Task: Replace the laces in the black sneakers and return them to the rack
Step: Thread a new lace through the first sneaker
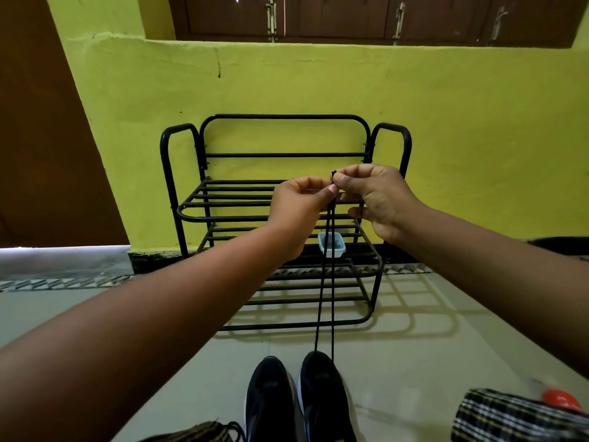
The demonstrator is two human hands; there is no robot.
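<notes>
Before a yellow wall (318, 84), left hand (298, 215) and right hand (379, 199) pinch lace (331, 282) ends; sneakers (299, 400) cropped.

A small pale-blue container (331, 244) is sitting on a shelf against the yellow-green wall (318, 81); dark wooden shutters (366, 17) are showing above the ledge; a checked cloth (510, 416) is lying on the tiled floor (414, 362) beside an orange object (562, 398).

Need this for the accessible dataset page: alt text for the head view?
Both hands, left hand and right hand, pinch the two ends of a black lace held taut up from the right-side black sneaker on the floor. An empty-shelved black metal rack stands behind against a yellow wall.
</notes>
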